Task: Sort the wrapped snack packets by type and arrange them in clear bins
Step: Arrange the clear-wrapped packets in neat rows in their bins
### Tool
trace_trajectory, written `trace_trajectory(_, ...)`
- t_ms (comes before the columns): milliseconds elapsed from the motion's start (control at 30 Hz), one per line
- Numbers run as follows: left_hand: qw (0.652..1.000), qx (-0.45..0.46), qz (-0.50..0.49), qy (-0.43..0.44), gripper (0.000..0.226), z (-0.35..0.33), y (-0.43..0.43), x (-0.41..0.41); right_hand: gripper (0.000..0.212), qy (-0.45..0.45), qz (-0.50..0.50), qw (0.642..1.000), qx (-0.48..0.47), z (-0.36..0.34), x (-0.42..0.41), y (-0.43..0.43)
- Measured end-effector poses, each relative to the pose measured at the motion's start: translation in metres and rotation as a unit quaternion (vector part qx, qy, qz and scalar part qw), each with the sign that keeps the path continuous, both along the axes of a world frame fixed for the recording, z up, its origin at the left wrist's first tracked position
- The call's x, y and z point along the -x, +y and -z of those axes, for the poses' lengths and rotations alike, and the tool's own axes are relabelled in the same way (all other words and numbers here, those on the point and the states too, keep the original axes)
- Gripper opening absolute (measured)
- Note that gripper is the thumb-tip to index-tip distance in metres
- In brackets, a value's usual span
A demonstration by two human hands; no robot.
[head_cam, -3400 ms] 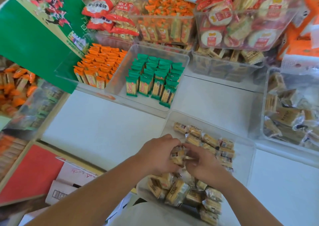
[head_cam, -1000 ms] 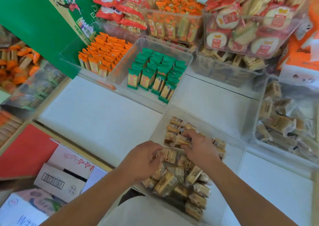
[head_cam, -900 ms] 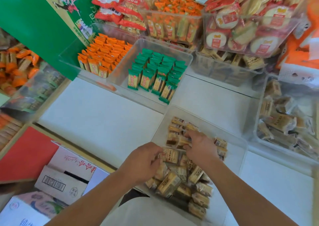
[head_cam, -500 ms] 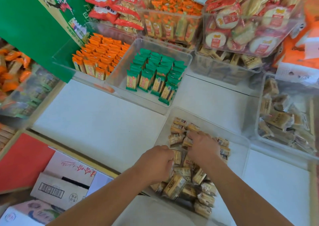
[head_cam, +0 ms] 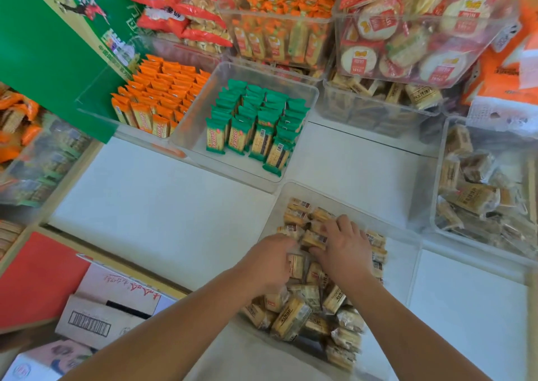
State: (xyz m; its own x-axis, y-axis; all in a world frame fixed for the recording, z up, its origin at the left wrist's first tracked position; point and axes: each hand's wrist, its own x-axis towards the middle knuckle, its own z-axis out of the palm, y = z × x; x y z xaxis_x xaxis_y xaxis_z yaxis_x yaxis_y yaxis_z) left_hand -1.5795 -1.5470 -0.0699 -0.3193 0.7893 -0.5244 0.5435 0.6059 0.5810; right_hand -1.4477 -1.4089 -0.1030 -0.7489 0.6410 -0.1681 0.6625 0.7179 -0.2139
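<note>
Two bare hands, both down inside nearest clear bin [head_cam: 403,264] at front of white tabletop [head_cam: 145,206]: right hand [head_cam: 345,246] with fingers spread forward over the heap and thumb tucked beneath, pinching one tan packet [head_cam: 314,239]; left hand [head_cam: 269,260] just beside it, knuckles up, fingers curled down among the wrappers and lost in blur, so holding anything or not, impossible to tell. Same bin: heap of tan packets [head_cam: 291,319], clear-wrapped with brown labels, loosely piled at near end, set in rough rows at far end. Beyond, at that bin's far-left corner: second clear bin [head_cam: 189,124] with green packets [head_cam: 256,124] standing upright in tidy rows. Left of it, side by side: third clear bin [head_cam: 96,110] with orange packets [head_cam: 163,95], likewise upright in rows. To the right, across bare tabletop: fourth clear bin [head_cam: 439,177] of jumbled packets [head_cam: 471,194] in brownish wrap. At the back: stacked clear bins holding orange-wrapped snacks [head_cam: 279,31] and round crackers [head_cam: 407,40] in red-and-white wrappers, plus red bags [head_cam: 180,11] piled at the left. Far left: green carton [head_cam: 43,46] leaning over the third bin. Lower left, below tabletop edge: cardboard box [head_cam: 102,308] with barcode, red panel [head_cam: 35,281] beside it.
</note>
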Motion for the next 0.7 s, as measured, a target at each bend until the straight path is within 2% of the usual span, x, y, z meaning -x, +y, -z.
trace_trajectory(67,0.997,-0.057,-0.059,0.014,0.037,-0.017,-0.018,0.011,0.037,0.098,-0.012,0.995,0.022,-0.007,-0.002,-0.007)
trace_trajectory(133,0.990,-0.086,-0.100,0.046,0.032,-0.024,-0.039,0.024,0.022,0.124,-0.043,0.985,0.116,-0.017,0.000,-0.022)
trace_trajectory(200,0.984,-0.096,-0.143,0.049,0.029,-0.022,-0.057,0.033,0.026,0.051,-0.024,0.967,0.247,-0.013,0.011,-0.037)
trace_trajectory(267,0.980,-0.104,-0.170,0.028,0.026,-0.018,-0.070,0.034,0.039,-0.033,-0.043,0.953,0.299,0.002,0.021,-0.050)
trace_trajectory(400,0.983,-0.106,-0.148,-0.007,0.028,-0.019,-0.084,0.022,0.047,-0.098,-0.028,0.944,0.315,0.018,0.034,-0.057)
trace_trajectory(533,0.987,-0.107,-0.121,0.004,0.025,-0.017,-0.093,0.018,0.055,-0.149,-0.046,0.946,0.285,0.026,0.043,-0.051)
trace_trajectory(700,0.994,-0.088,-0.049,0.036,0.026,-0.020,-0.096,0.017,0.048,-0.190,-0.066,0.952,0.228,0.030,0.042,-0.055)
